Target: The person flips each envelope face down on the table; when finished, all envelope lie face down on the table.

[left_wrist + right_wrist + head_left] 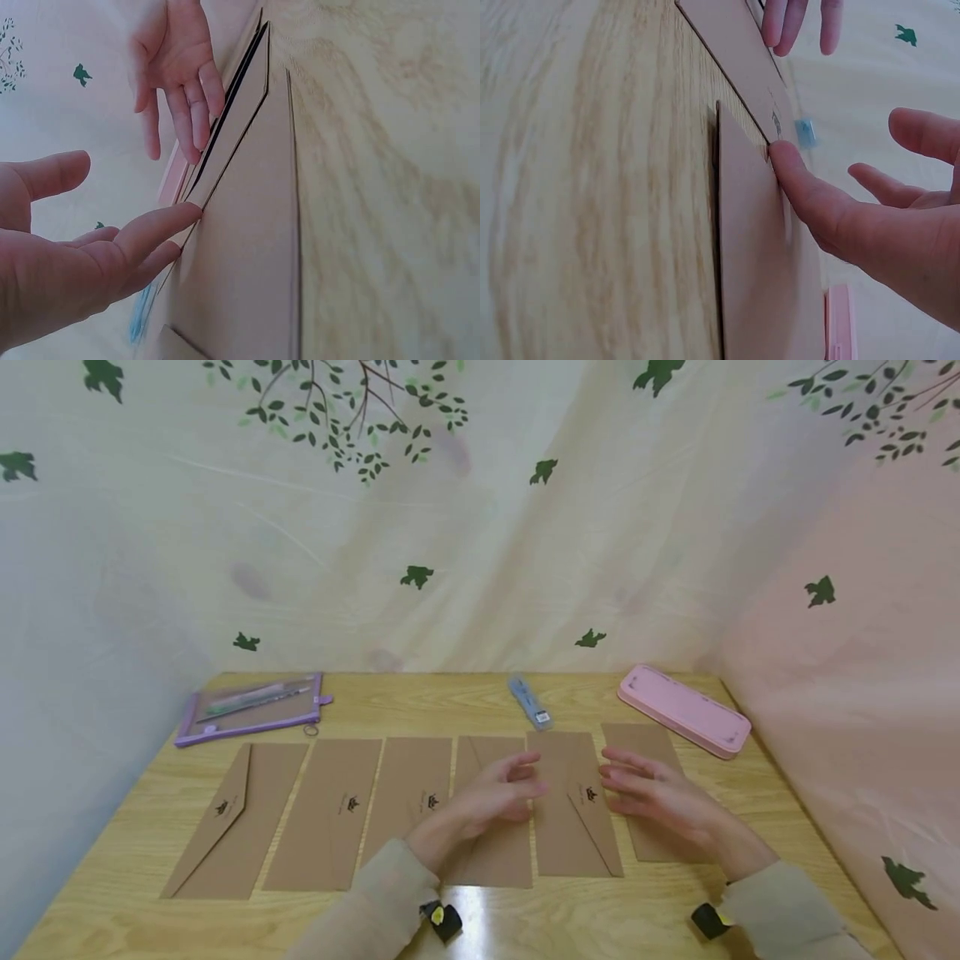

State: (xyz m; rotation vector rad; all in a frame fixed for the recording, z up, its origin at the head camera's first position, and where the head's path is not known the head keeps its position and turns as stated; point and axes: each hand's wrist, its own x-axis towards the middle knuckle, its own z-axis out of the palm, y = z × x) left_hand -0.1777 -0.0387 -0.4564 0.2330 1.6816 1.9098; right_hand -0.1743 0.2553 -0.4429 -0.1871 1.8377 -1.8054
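Note:
Several brown paper envelopes lie side by side across the wooden table in the head view. My left hand is over one envelope, with its fingers extended toward the neighbouring envelope, which bears a small black crown print and a flap line. From the other side, my right hand reaches over the rightmost envelope, palm turned inward. The two hands face each other with a gap between them, and neither grips anything. In the right wrist view, a fingertip is right at an envelope edge.
Further left lie more envelopes. Behind the row are a purple-edged clear zip pouch with pens, a blue packaged item and a pink case. A leaf-patterned curtain encloses the table's back and sides.

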